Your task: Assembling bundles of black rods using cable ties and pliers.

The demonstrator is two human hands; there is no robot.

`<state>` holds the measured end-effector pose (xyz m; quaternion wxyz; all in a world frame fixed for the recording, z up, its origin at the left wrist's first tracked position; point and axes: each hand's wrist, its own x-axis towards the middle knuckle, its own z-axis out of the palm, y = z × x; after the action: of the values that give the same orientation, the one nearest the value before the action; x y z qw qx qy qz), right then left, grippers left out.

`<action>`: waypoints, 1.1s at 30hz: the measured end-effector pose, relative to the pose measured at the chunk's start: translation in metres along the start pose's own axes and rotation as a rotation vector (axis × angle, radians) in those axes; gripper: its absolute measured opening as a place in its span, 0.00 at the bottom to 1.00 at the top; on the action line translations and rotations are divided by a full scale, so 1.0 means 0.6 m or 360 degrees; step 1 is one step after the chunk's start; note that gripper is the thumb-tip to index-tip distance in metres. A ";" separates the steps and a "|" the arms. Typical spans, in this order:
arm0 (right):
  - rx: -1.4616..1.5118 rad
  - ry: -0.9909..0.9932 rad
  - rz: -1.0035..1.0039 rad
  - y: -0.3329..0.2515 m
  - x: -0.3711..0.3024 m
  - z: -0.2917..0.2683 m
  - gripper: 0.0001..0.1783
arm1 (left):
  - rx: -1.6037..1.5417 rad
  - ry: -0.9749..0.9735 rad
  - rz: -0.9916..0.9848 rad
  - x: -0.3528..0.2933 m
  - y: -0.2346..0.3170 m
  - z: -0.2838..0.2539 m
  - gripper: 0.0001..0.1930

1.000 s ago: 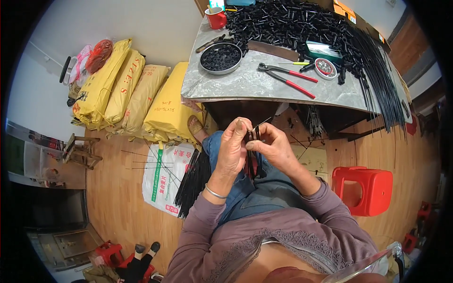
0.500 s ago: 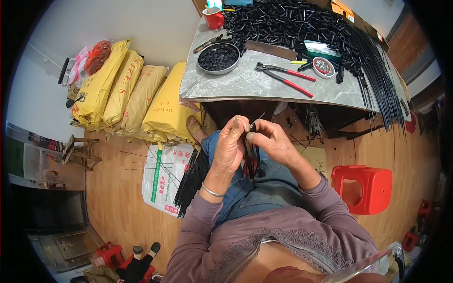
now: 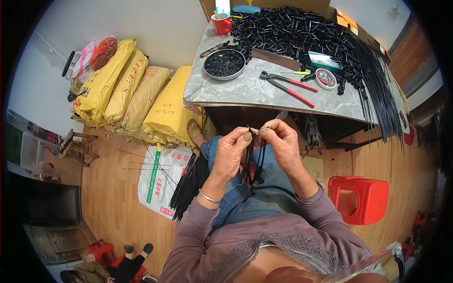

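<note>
Above my lap, my left hand (image 3: 232, 152) pinches the top of some thin black strands (image 3: 260, 160) between thumb and forefinger. The strands hang down between my knees, and a small dark end sticks up at the fingertips. Close by on its right, my right hand (image 3: 284, 144) is closed, its thumb and forefinger pinching a thin metal needle-like rod (image 3: 273, 122) that slants up to the right. The fingertips of both hands nearly meet. What exactly lies between them is too small to make out.
Ahead stands a grey marbled table (image 3: 226, 94) with red-handled pincers (image 3: 290, 88), a round pan (image 3: 224, 64) of black rings, a red mug (image 3: 222, 24) and heaped black tubes (image 3: 292, 33). Yellow sacks (image 3: 165, 106) lean at left; a red stool (image 3: 361, 200) stands at right. Black rods (image 3: 189, 184) lie on a white sack.
My hands have moved slightly apart and a little lower. The right hand has turned, and its thin rod now shows more plainly. The whole view has shifted slightly.
</note>
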<state>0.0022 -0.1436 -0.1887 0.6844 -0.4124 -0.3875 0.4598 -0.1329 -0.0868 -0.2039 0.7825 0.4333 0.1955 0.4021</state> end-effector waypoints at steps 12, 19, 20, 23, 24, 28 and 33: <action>-0.0055 0.0165 -0.0115 0.009 0.006 0.005 0.06 | 0.0124 0.0137 0.0078 0.006 -0.006 0.012 0.09; 0.0001 0.0203 -0.0049 -0.005 0.007 0.009 0.04 | 0.0100 0.0212 0.0204 0.001 -0.018 0.027 0.05; 0.0046 0.0136 -0.0033 -0.009 0.008 0.003 0.03 | 0.0120 0.0214 0.0248 0.002 -0.019 0.027 0.05; -0.0156 -0.0192 0.0208 0.002 0.020 -0.024 0.03 | 0.0156 0.0284 0.0303 0.009 -0.015 0.021 0.05; -0.0156 -0.0244 0.0284 0.010 0.016 -0.023 0.05 | 0.0205 0.0317 0.0311 0.011 -0.013 0.017 0.05; -0.0394 -0.0226 0.0264 0.024 0.018 -0.007 0.10 | 0.0234 0.0276 0.0289 0.017 -0.006 0.013 0.06; -0.0282 -0.0122 0.0240 0.027 0.030 -0.003 0.07 | 0.0622 0.0182 0.0278 0.033 0.002 -0.006 0.10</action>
<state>0.0040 -0.1229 -0.2016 0.5934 -0.4813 -0.4205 0.4893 -0.1243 -0.0688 -0.2041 0.6336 0.5685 0.2753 0.4467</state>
